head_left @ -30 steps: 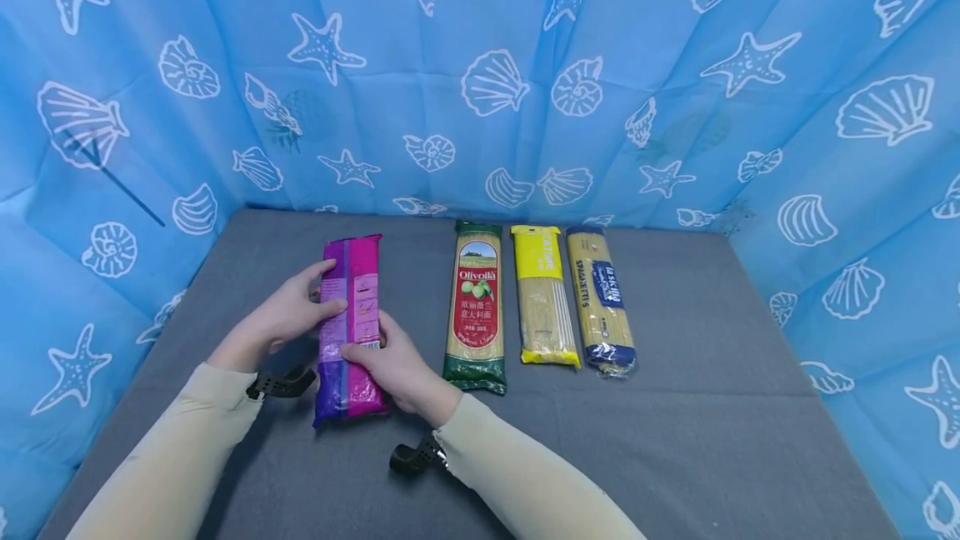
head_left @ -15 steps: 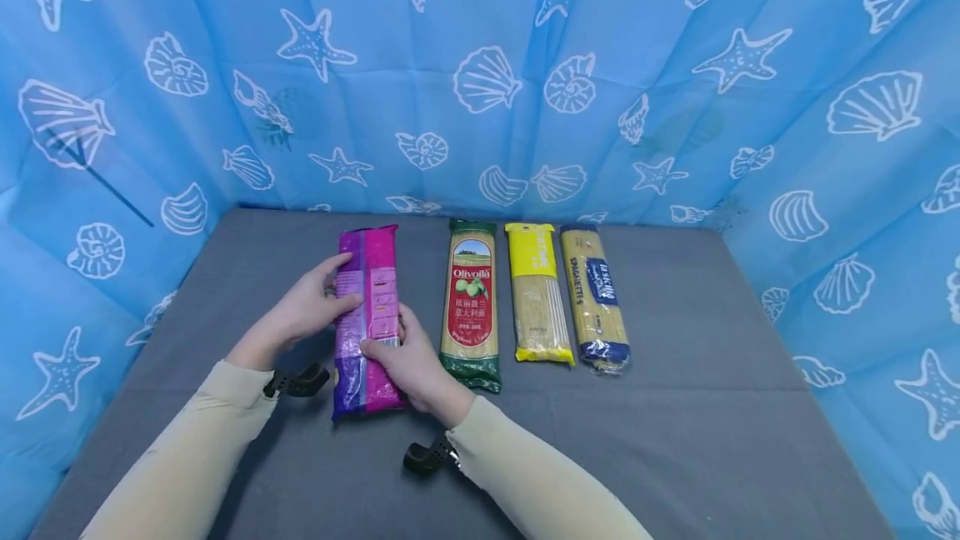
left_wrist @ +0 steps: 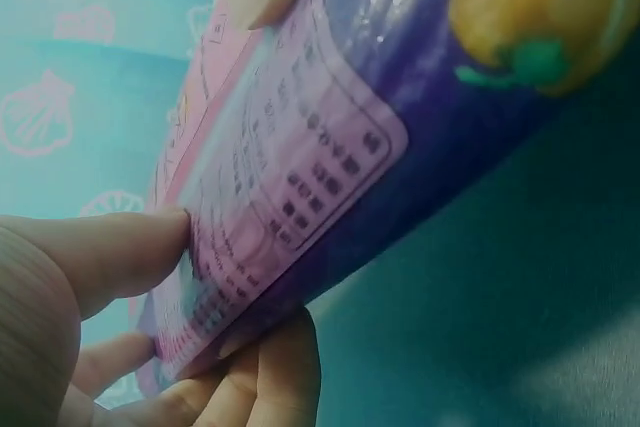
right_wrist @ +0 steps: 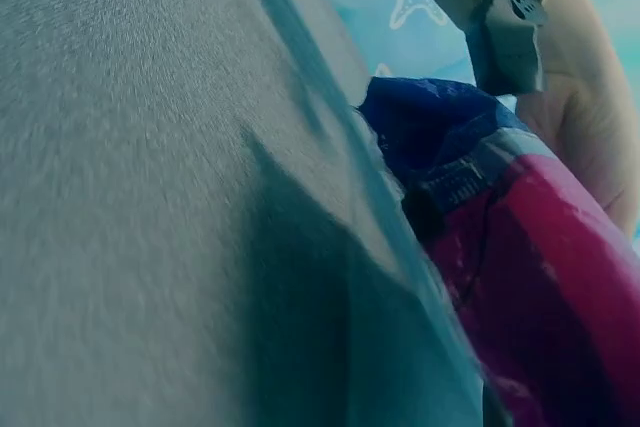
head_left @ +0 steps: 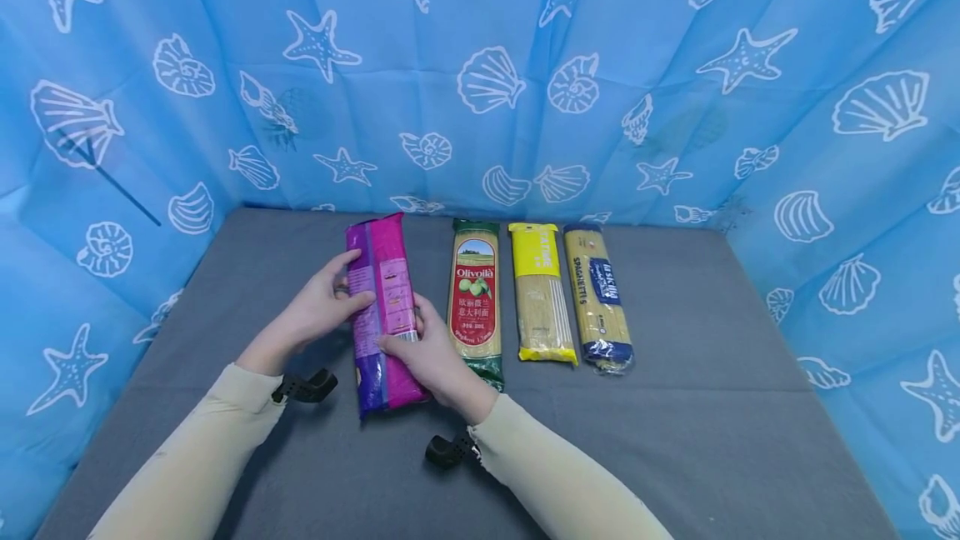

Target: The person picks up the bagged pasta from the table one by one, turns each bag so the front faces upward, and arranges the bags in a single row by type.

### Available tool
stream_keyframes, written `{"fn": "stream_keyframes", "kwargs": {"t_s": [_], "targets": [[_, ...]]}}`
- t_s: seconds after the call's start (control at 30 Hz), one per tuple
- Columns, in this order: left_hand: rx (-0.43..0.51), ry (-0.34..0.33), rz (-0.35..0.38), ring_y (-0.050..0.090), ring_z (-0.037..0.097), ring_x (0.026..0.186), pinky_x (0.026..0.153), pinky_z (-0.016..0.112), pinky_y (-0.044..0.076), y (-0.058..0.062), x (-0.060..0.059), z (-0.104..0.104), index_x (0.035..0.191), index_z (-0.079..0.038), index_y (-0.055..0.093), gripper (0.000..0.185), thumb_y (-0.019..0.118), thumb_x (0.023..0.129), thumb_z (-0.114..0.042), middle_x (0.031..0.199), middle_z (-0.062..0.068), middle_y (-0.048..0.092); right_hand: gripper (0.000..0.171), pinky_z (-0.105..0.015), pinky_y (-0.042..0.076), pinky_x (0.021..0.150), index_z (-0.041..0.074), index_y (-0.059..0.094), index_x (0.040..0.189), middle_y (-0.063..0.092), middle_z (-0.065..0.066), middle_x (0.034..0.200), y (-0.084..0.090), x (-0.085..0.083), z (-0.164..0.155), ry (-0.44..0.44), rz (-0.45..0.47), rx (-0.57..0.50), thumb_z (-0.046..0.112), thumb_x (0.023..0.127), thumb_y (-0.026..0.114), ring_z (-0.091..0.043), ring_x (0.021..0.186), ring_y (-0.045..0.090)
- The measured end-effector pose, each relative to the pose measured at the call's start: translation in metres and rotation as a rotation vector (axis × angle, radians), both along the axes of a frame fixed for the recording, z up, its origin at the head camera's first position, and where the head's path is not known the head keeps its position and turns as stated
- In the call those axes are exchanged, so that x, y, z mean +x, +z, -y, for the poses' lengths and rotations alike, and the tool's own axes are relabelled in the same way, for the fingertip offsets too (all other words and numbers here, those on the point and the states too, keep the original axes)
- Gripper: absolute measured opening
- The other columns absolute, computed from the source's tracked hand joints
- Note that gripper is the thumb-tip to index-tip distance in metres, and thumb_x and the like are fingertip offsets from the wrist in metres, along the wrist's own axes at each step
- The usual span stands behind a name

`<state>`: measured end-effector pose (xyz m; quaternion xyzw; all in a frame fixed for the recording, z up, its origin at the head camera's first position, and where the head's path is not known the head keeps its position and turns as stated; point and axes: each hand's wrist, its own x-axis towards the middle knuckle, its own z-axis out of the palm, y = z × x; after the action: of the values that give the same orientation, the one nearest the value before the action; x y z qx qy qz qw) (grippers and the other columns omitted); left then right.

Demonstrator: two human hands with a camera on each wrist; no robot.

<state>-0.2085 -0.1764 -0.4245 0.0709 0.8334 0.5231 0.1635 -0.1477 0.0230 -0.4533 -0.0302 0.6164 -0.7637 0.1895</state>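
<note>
Left hand [head_left: 318, 311]: gripped the purple packet [head_left: 382, 311] from its left side, thumb on the label.
Right hand [head_left: 431, 357]: clasped the packet's lower right edge.
Purple packet: lay lengthwise over the grey table [head_left: 675, 407], just left of the green packet [head_left: 475, 298].
Further right: yellow packet [head_left: 542, 294], blue-labelled packet [head_left: 597, 298].

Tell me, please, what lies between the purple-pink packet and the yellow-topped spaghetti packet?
In the head view, the green Olivoila packet lies between the purple-pink packet and the yellow-topped packet; the right hand covers part of its lower left edge.
</note>
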Motion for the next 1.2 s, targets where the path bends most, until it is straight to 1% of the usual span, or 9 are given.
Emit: {"fn": "stream_keyframes", "kwargs": {"t_s": [0.17,0.3,0.47,0.63,0.87,0.93,1.03,1.13,1.2], "targets": [[0.029,-0.012,-0.005,0.062,0.029,0.107,0.09,0.049,0.05,0.004,0.004,-0.003,0.156,-0.024,0.011,0.083,0.066,0.094,-0.03,0.136,0.023,0.044,0.075,-0.044,0.056,0.076,0.022,0.027,0.15,0.061,-0.009,0.126,0.008,0.0,-0.01,0.021,-0.041,0.054,0.006,0.088,0.068,-0.029,0.099,0.066],[0.047,-0.015,-0.021,0.057,0.034,0.114,0.093,0.053,0.047,0.01,0.008,-0.01,0.156,-0.026,0.008,0.085,0.066,0.094,-0.03,0.142,0.024,0.038,0.075,-0.042,0.056,0.077,0.026,0.028,0.149,0.061,-0.005,0.125,0.013,-0.001,-0.016,0.015,-0.114,0.119,0.009,0.089,0.069,-0.024,0.099,0.066],[0.035,-0.001,-0.066,0.051,0.037,0.117,0.093,0.055,0.046,0.015,0.011,-0.018,0.156,-0.031,0.007,0.086,0.066,0.093,-0.031,0.142,0.022,0.033,0.072,-0.037,0.056,0.076,0.034,0.031,0.147,0.063,0.001,0.119,0.021,-0.004,-0.025,0.014,-0.248,0.284,0.015,0.089,0.07,-0.015,0.096,0.066],[-0.008,0.025,-0.116,0.048,0.032,0.109,0.086,0.049,0.05,0.024,0.016,-0.027,0.156,-0.032,0.006,0.086,0.063,0.092,-0.044,0.139,0.019,0.025,0.072,-0.035,0.055,0.076,0.034,0.032,0.147,0.061,0.002,0.119,0.035,-0.004,-0.032,-0.004,-0.361,0.448,0.015,0.089,0.07,-0.013,0.095,0.064],[0.131,0.029,-0.045,0.05,0.034,0.115,0.09,0.048,0.05,0.039,0.023,-0.038,0.154,-0.038,-0.001,0.087,0.059,0.092,-0.051,0.136,0.018,0.024,0.074,-0.038,0.054,0.079,0.036,0.029,0.149,0.058,0.001,0.125,0.053,0.002,-0.034,-0.043,-0.462,0.687,0.019,0.09,0.07,-0.014,0.1,0.061],[0.157,0.048,-0.063,0.05,0.034,0.116,0.09,0.047,0.05,0.043,0.026,-0.04,0.154,-0.038,0.001,0.084,0.057,0.093,-0.052,0.135,0.017,0.025,0.075,-0.038,0.054,0.08,0.035,0.028,0.15,0.059,-0.001,0.126,0.057,0.004,-0.035,-0.045,-0.536,0.769,0.019,0.09,0.07,-0.016,0.1,0.061],[0.208,0.084,-0.107,0.053,0.033,0.116,0.09,0.046,0.051,0.047,0.029,-0.044,0.155,-0.035,0.007,0.079,0.055,0.094,-0.052,0.134,0.017,0.03,0.077,-0.036,0.054,0.081,0.031,0.028,0.152,0.06,-0.002,0.126,0.061,0.004,-0.037,-0.05,-0.7,0.908,0.018,0.089,0.071,-0.016,0.098,0.061],[0.304,0.116,-0.141,0.055,0.032,0.116,0.088,0.043,0.052,0.049,0.03,-0.048,0.155,-0.026,0.017,0.076,0.055,0.095,-0.05,0.132,0.016,0.036,0.079,-0.033,0.054,0.08,0.028,0.028,0.152,0.061,-0.001,0.127,0.061,0.003,-0.04,-0.061,-0.87,1.04,0.017,0.088,0.072,-0.015,0.095,0.061],[0.372,0.139,-0.139,0.056,0.031,0.116,0.087,0.041,0.052,0.048,0.03,-0.051,0.153,-0.017,0.022,0.075,0.056,0.094,-0.049,0.13,0.016,0.039,0.078,-0.031,0.054,0.08,0.026,0.029,0.152,0.061,0.001,0.129,0.059,0.003,-0.04,-0.07,-0.961,1.11,0.016,0.088,0.072,-0.015,0.096,0.061]]}}
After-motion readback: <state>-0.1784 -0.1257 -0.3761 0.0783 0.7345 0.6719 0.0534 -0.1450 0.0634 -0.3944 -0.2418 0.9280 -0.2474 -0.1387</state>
